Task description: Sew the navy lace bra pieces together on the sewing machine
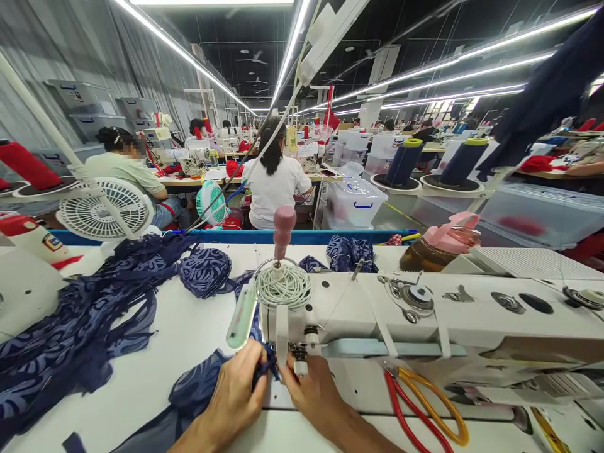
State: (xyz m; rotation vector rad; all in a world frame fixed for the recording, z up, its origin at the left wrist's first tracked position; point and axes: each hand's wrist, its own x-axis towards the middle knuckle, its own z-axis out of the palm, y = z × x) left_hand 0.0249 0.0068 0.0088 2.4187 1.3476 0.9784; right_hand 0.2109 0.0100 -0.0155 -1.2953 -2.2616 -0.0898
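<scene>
A white sewing machine (349, 308) stands in front of me, with navy patterned fabric (201, 380) running up from the left to its needle area. My left hand (240, 380) is closed on the bunched fabric just left of the presser foot. Close to the needle, my right hand (314, 387) has its thumb and fingers drawn together at the fabric's edge; the machine head partly hides these fingertips. A coil of pale green cord (283, 286) lies on top of the head, beside a pink-handled tool (284, 229).
Thread snips with red and yellow handles (419, 409) lie right of my right hand. Navy fabric strips (94, 321) cover the left of the table, near a rolled bundle (205, 272). A pink-lidded bottle (441, 242) stands behind the machine. A person in white (274, 182) sits ahead.
</scene>
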